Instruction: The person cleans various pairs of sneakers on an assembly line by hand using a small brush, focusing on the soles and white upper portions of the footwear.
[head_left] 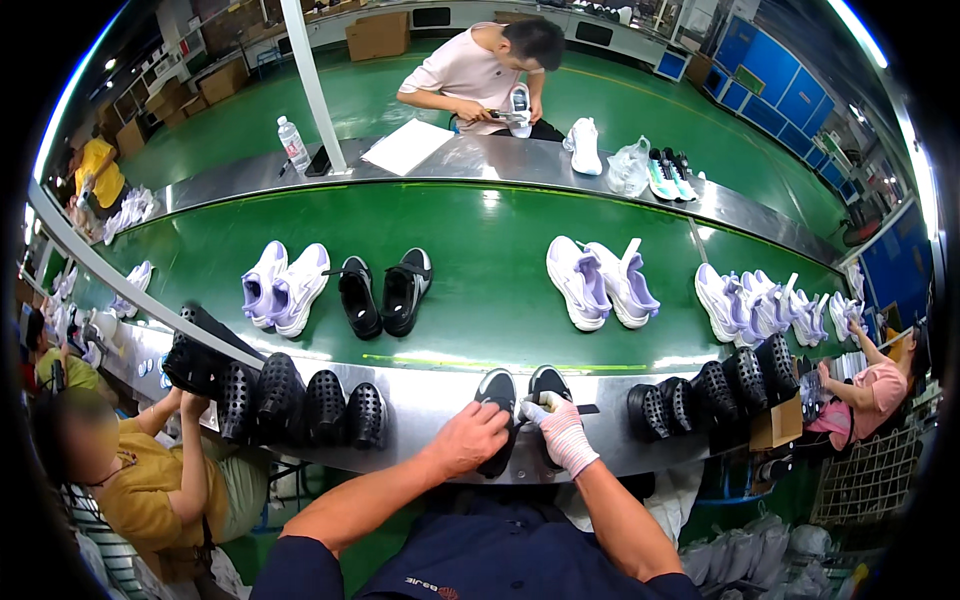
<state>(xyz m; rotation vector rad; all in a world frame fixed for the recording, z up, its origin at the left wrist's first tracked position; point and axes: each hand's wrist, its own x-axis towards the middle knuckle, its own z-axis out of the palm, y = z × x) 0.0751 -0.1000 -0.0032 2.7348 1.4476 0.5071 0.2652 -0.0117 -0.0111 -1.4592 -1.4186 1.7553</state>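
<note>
Two black shoes with grey toes lie side by side on the steel ledge before me, toes pointing away: a left-hand shoe [496, 384] and a right-hand shoe [547, 381]. My bare left hand [468, 438] is closed over the upper of the left-hand one, fingers bent against it. On my right hand [562, 432] is a white knit glove. Its thumb and fingers are pinched together at the gap between the shoes, over the right-hand shoe's opening. What they pinch is too small to make out.
Black studded shoe forms [283, 392] stand to my left, and more studded forms [714, 392] to my right. On the green belt [480, 290] ahead are white-lilac sneakers [578, 283] and another black pair [358, 297]. Co-workers sit opposite and at both sides.
</note>
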